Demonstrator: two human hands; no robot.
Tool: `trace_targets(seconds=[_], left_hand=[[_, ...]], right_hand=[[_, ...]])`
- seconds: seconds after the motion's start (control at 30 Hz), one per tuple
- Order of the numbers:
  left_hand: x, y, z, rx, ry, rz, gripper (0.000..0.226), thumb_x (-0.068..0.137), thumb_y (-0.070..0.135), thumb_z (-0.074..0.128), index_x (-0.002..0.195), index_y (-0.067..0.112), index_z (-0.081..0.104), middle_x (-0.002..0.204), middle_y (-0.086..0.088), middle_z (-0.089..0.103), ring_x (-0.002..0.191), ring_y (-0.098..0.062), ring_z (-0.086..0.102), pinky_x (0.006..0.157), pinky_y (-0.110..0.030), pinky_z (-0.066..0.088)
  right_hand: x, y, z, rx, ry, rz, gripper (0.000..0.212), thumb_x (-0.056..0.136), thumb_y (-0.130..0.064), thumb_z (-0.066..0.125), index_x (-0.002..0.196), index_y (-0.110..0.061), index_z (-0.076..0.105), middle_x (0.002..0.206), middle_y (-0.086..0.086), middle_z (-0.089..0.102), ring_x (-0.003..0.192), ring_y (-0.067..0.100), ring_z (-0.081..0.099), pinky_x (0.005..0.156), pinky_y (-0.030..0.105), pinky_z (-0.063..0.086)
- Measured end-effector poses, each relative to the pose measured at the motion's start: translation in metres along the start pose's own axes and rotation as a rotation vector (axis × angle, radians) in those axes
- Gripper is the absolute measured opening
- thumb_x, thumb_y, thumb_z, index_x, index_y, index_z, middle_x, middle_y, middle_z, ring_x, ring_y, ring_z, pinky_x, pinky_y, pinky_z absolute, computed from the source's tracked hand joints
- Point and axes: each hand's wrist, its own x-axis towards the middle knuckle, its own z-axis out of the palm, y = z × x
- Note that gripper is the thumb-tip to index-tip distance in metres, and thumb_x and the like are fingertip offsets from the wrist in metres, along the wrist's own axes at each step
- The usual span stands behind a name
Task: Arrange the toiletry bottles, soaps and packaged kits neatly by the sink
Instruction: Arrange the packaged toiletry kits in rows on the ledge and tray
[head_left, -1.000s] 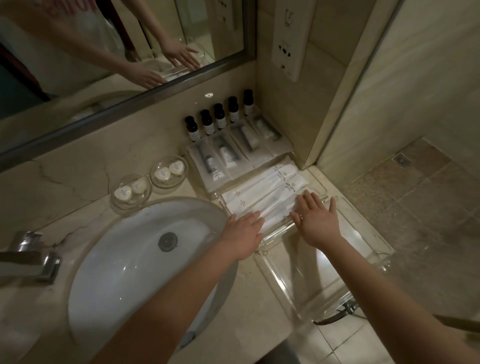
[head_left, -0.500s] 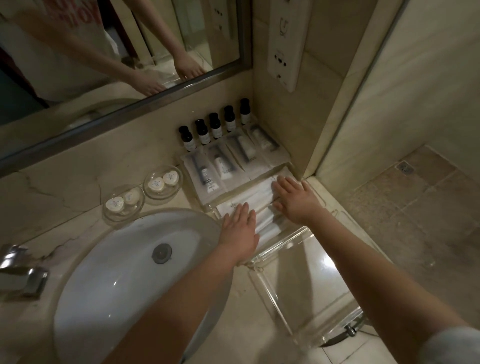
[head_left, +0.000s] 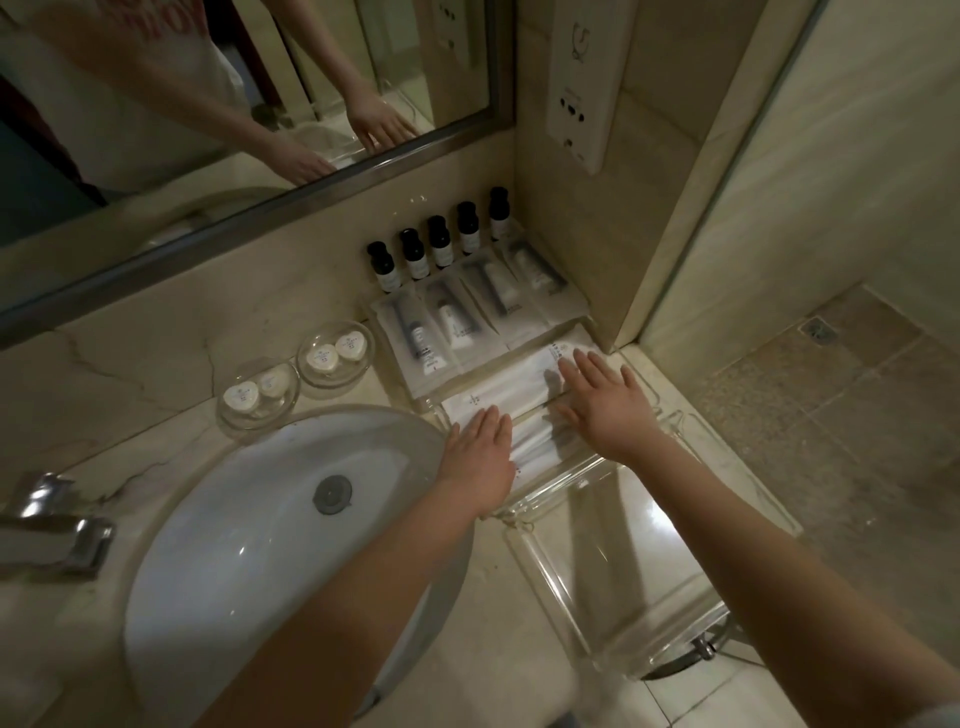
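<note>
Several small dark-capped bottles (head_left: 441, 244) stand in a row against the back wall. In front of them lie several clear packets with tubes (head_left: 457, 322), side by side. Long white packaged kits (head_left: 498, 392) lie stacked at the far end of a clear acrylic tray (head_left: 623, 597). My left hand (head_left: 480, 457) rests flat on the left ends of the white kits, fingers spread. My right hand (head_left: 608, 402) lies flat on their right ends. Two glass dishes (head_left: 258, 397) (head_left: 335, 353) each hold two wrapped heart-shaped soaps.
A white oval sink (head_left: 249, 561) fills the counter's left, with a chrome tap (head_left: 52, 525) at the far left edge. A mirror (head_left: 208, 104) hangs above the backsplash. A wall socket panel (head_left: 582, 83) is on the right wall. Tiled shower floor (head_left: 857, 395) lies beyond the counter's right edge.
Both hands slid a little away from me along the white kits, pressing them toward the tube packets. The right hand has moved from the kits' near edge to their far right end.
</note>
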Motion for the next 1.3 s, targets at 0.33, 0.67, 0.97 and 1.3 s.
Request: trace_targets(seconds=[0.33,0.67,0.97,1.3], left_hand=[[-0.017,0.004,0.009,0.002,0.021,0.185,0.045,0.1,0.027,0.03,0.145,0.028,0.027,0.16,0.003,0.005,0.147,-0.017,-0.001,0.117,-0.049,-0.002],[-0.01,-0.003,0.01,0.169,0.063,0.143,0.048,0.096,0.017,0.036,0.143,0.022,0.027,0.159,0.007,0.004,0.147,-0.019,-0.002,0.116,-0.053,0.001],[-0.02,0.001,0.013,0.02,0.123,0.148,0.042,0.097,0.022,0.035,0.139,0.02,0.038,0.159,0.001,0.012,0.147,-0.016,0.006,0.117,-0.046,0.003],[-0.043,-0.016,-0.013,-0.039,0.25,0.077,0.046,0.099,0.028,0.031,0.143,0.019,0.032,0.157,-0.003,0.018,0.147,-0.019,0.009,0.117,-0.046,0.013]], right_hand=[[-0.016,0.012,-0.001,0.089,-0.047,0.036,0.061,0.076,-0.046,0.066,0.131,-0.025,0.049,0.136,0.009,0.044,0.131,0.029,0.038,0.106,0.04,0.037],[-0.018,0.004,-0.005,0.093,-0.031,0.106,0.059,0.081,-0.04,0.064,0.135,-0.023,0.045,0.14,0.013,0.041,0.134,0.028,0.035,0.104,0.037,0.038],[-0.024,0.0,-0.005,0.116,0.014,0.098,0.059,0.079,-0.039,0.066,0.13,-0.017,0.047,0.124,0.008,0.048,0.12,0.027,0.045,0.093,0.037,0.042],[-0.035,-0.042,-0.021,0.074,0.121,-0.005,0.063,0.091,-0.041,0.05,0.146,-0.02,0.028,0.157,0.01,0.019,0.145,0.026,0.017,0.117,0.045,0.022]])
